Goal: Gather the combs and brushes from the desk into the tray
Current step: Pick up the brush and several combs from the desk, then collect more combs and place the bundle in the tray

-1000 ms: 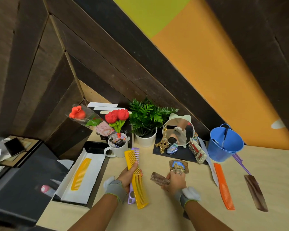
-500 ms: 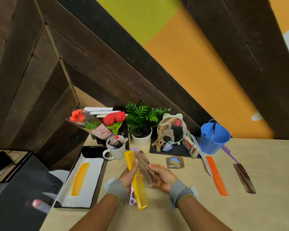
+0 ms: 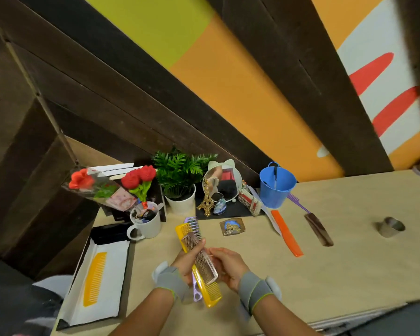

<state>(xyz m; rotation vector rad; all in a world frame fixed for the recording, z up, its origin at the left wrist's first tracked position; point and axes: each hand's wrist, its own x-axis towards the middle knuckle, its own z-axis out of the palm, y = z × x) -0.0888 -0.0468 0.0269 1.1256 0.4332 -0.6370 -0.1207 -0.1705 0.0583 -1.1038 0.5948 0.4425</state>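
My left hand (image 3: 184,261) grips a stack of combs: a yellow comb (image 3: 211,292), a purple comb (image 3: 193,223) and a brown translucent comb (image 3: 200,257) laid on top. My right hand (image 3: 228,264) touches the brown comb's right side with its fingers spread. At the left, a black tray (image 3: 107,235) lined with white paper holds an orange-yellow comb (image 3: 95,278). On the desk to the right lie an orange comb (image 3: 286,232), a dark brown comb (image 3: 319,229) and a purple tail comb (image 3: 297,202).
Along the back stand a white mug (image 3: 147,225), red flowers (image 3: 138,178), a potted fern (image 3: 181,175), a mirror (image 3: 222,181), an Eiffel Tower figure (image 3: 206,201) and a blue bucket (image 3: 275,185). A Roma magnet (image 3: 232,226) and a small metal cup (image 3: 389,226) sit on the desk.
My right hand brought the brown comb over from the right and laid it on the yellow comb in my left hand. The view swung up and to the right.
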